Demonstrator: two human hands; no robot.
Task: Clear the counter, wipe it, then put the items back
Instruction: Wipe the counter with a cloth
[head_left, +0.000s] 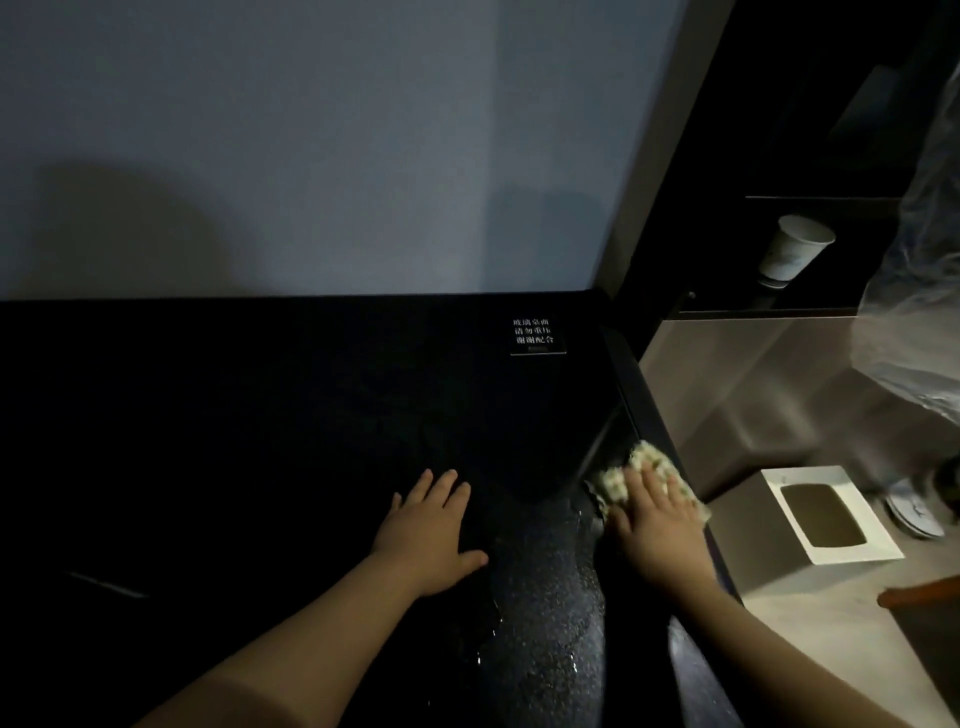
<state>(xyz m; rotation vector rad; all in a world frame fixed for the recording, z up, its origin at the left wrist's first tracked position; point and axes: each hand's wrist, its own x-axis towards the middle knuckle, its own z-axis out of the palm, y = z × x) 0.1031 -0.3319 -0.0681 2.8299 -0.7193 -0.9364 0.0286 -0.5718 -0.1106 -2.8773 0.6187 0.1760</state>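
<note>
The left hand (426, 535) lay flat on the dark glass worktop (208, 415), fingers straight and spread, holding nothing. Just to its right a wet, speckled streak (545, 597) ran toward the near edge, so a palm bearing weight there could likely have slipped. Farther back, a small notice (536, 336) asked that the glass not be pressed heavily, and leaning on both hands risked just that. The right hand (660, 530) pressed a pale cloth (649, 462) under straight, released fingers at the worktop's right edge. One stroke too far outward could have pushed the cloth over or dripped water onto the tissue box (810, 525) on the lower surface beside it. A paper cup (795, 249) stood on a shelf well apart.
</note>
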